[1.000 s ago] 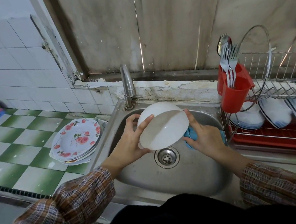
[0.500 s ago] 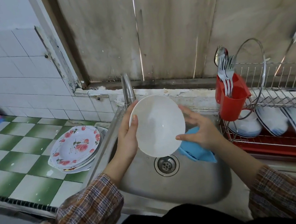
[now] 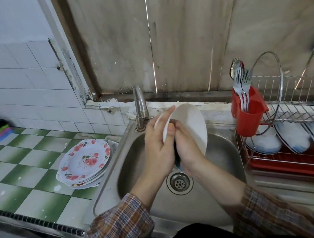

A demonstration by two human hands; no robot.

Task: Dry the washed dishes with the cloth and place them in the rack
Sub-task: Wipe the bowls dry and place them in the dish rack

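Over the steel sink (image 3: 218, 150) I hold a white bowl (image 3: 191, 123) tilted on edge. My left hand (image 3: 159, 148) grips its left rim, thumb on the inside. My right hand (image 3: 186, 145) lies against the bowl's inner side, pressing the blue cloth (image 3: 177, 162) onto it; only a dark sliver of cloth shows between my palms. The wire dish rack (image 3: 299, 112) on a red tray stands to the right and holds several white, blue-rimmed bowls (image 3: 294, 138).
A stack of rose-patterned plates (image 3: 85, 163) sits on the green-and-white tiled counter left of the sink. The tap (image 3: 140, 107) rises just behind the bowl. A red cutlery cup (image 3: 248, 115) with forks hangs on the rack's left end.
The bowl has turned from facing me to standing edge-on. My right hand moved in with the cloth against the bowl, so both hands now meet and the cloth is almost hidden.
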